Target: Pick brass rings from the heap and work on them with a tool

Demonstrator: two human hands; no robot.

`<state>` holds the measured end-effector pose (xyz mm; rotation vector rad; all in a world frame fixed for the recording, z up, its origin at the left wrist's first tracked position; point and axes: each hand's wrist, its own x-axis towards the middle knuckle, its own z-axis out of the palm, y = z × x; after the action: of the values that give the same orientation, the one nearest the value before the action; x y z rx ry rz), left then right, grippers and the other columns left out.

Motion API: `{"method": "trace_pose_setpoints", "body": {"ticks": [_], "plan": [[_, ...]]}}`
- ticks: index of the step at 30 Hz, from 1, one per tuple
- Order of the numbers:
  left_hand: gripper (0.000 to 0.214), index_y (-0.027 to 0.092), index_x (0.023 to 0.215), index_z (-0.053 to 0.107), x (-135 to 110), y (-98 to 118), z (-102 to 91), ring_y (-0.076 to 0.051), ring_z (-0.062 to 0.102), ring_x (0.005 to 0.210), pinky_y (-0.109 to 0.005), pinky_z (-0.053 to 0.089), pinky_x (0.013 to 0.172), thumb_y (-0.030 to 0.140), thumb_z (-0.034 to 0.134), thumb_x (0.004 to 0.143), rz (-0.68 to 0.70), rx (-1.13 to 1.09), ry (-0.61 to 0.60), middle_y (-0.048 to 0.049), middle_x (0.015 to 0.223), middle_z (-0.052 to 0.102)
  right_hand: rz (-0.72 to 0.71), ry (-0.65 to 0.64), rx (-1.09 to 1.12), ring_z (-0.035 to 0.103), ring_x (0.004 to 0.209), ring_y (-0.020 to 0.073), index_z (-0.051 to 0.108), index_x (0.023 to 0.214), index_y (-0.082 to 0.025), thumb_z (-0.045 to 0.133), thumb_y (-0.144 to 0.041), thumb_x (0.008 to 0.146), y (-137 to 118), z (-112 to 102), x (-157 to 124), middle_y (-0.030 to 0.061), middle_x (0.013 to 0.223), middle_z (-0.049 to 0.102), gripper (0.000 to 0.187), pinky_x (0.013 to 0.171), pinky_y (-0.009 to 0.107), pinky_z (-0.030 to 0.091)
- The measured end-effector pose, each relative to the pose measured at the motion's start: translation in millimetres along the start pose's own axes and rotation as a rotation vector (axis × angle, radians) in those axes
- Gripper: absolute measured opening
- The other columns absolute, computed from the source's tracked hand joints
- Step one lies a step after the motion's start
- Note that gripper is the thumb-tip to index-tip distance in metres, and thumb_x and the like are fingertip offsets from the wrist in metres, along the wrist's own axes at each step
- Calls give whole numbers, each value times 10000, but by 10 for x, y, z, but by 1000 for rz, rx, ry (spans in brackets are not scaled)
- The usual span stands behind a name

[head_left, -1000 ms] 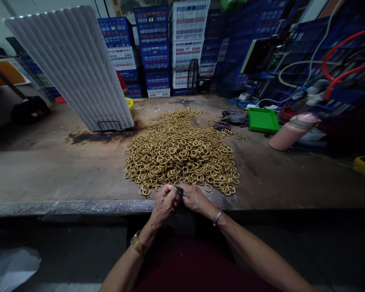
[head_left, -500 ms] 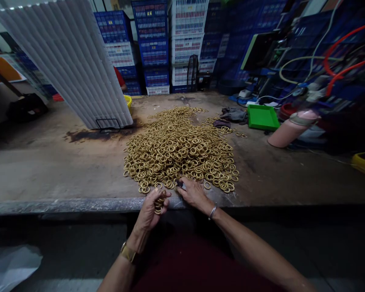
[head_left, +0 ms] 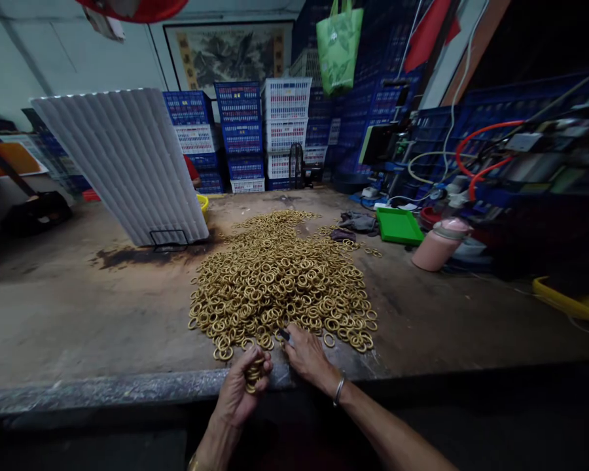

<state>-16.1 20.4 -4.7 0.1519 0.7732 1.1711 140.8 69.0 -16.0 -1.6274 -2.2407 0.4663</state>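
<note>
A heap of brass-coloured rings (head_left: 279, 281) is spread over the worktable (head_left: 142, 320). My left hand (head_left: 238, 386) is at the table's front edge, its fingers curled around several brass rings (head_left: 254, 374) stacked in the palm. Beside it, my right hand (head_left: 307, 353) reaches to the near edge of the heap. Between its thumb and fingers is a small dark, pen-like thing (head_left: 285, 335), whose kind I cannot make out. The right fingertips are partly hidden by the hand itself.
A tall corrugated white panel (head_left: 127, 163) stands at the left in a wire stand. Behind the heap are dark cloths (head_left: 358, 222) and a green tray (head_left: 399, 226). A pink bottle (head_left: 439, 245) stands to the right. Stacked crates (head_left: 243, 140) line the back.
My view has tilted up, so the table appears lower and the wall shows. The left hand keeps its rings, its fingers curled tighter. The right hand stays by the heap's near edge.
</note>
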Motion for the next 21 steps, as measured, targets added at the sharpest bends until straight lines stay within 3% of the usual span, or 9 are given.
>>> {"method": "trace_pose_setpoints", "body": {"ticks": [3,7,12,17,21], "plan": [[239,138,708,508,14,-31,61,-76,527,538,-119,276,351,241,704,616,44,105,27,-9,665,565,-24,23,99,552,692,142,526,882,-187,404,-206,808,23,-2,3,33,749,610,145,624,226,341],[285,153,724,498,-4,-103,153,-48,455,442,-124,266,334,394,641,673,160,419,20,39,598,501,-151,106,278,531,652,132,531,816,-187,408,-239,819,-5,-27,-47,27,714,591,133,612,222,352],[336,157,763,532,-35,-185,197,-47,409,402,-145,272,343,482,576,691,249,670,8,59,541,460,-208,88,432,464,559,105,525,769,-183,432,-249,802,-109,-139,-140,-5,636,542,119,552,211,338],[275,164,721,528,-112,-216,208,-52,338,370,-174,274,389,438,520,745,446,864,66,77,446,395,-17,49,738,436,532,82,509,675,-183,497,-310,760,-184,-212,-172,-34,588,500,153,520,193,349],[202,157,728,578,-196,-234,254,-89,444,538,-202,362,541,338,500,771,685,1044,74,25,589,516,199,-211,1010,337,369,50,466,680,-188,465,-411,765,-174,-206,-228,-57,525,483,239,358,180,250]]}}
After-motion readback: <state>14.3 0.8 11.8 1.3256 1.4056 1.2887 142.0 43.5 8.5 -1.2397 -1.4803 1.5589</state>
